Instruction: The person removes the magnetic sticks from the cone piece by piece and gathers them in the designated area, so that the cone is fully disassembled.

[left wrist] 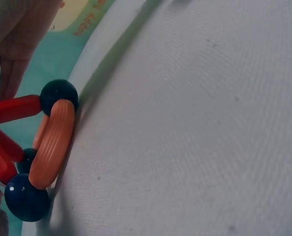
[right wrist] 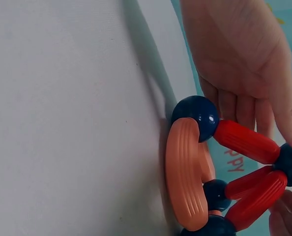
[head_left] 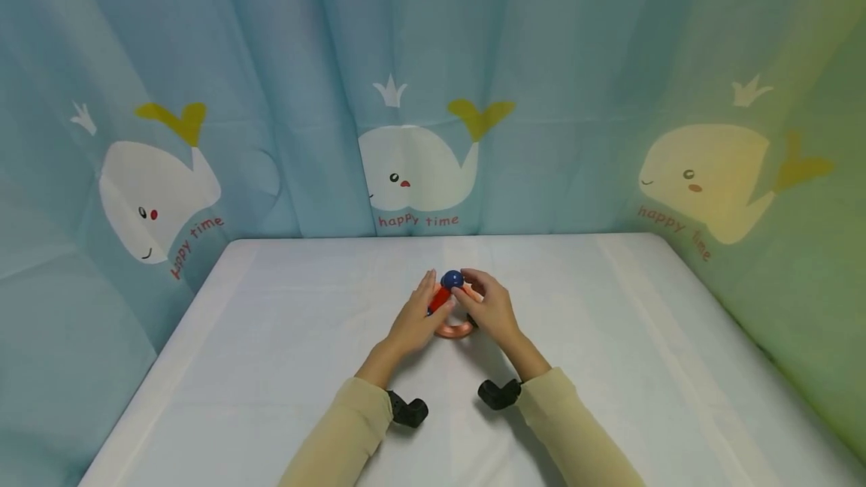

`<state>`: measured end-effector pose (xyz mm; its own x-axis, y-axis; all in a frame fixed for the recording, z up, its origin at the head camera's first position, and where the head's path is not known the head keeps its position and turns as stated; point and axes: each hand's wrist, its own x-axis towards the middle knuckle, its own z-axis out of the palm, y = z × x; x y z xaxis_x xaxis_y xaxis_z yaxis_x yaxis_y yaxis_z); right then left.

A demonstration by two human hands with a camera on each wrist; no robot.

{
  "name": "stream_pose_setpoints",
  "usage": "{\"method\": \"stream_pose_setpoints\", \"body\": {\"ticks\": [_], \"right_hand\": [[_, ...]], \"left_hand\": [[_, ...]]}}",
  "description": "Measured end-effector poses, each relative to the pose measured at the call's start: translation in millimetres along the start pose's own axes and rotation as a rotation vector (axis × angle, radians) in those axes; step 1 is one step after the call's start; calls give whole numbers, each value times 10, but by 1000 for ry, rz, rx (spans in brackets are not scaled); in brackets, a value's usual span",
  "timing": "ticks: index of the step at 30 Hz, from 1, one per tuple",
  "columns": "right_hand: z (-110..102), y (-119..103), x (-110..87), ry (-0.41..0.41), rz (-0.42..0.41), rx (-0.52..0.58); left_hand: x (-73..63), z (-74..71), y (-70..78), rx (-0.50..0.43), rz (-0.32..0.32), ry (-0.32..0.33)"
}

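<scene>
A pyramid-shaped magnetic construction stands on the table. Its ring of curved orange rods [right wrist: 185, 172] joins blue balls [left wrist: 27, 197], and red rods [right wrist: 249, 142] rise to a blue top ball [head_left: 452, 279]. At its left, my left hand [head_left: 414, 323] keeps its fingers fairly straight beside a red rod, its thumb touching the top ball in the right wrist view. From the right, my right hand [head_left: 492, 312] pinches the top ball between thumb and bent index finger. Part of the ring is hidden behind the hands in the head view.
A white-covered table [head_left: 271, 367] lies under the construction. Behind it hangs a blue curtain [head_left: 433, 28] printed with whales, which continues along both sides. Black wrist devices [head_left: 409, 410] sit at the inner side of each sleeve cuff.
</scene>
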<state>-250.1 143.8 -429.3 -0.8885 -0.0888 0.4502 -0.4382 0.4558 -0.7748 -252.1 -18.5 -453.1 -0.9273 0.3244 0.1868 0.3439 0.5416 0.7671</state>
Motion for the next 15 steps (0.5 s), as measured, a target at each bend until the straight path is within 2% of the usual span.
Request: {"method": "stream_pose_setpoints", "body": {"ticks": [3,6,10,15], "right_hand": [[1,2,5,-15,24,21],[-3,-6,17,-31,29,37],[-3,-13,50,-61,7,74],[7,-15,84,-70,-28,68]], "left_hand": [[0,17,3,-7,-4,18],[13,37,1,-7,40,60],[37,64,-18,-2,103,123],[56,83,-47,12,135,179]]}}
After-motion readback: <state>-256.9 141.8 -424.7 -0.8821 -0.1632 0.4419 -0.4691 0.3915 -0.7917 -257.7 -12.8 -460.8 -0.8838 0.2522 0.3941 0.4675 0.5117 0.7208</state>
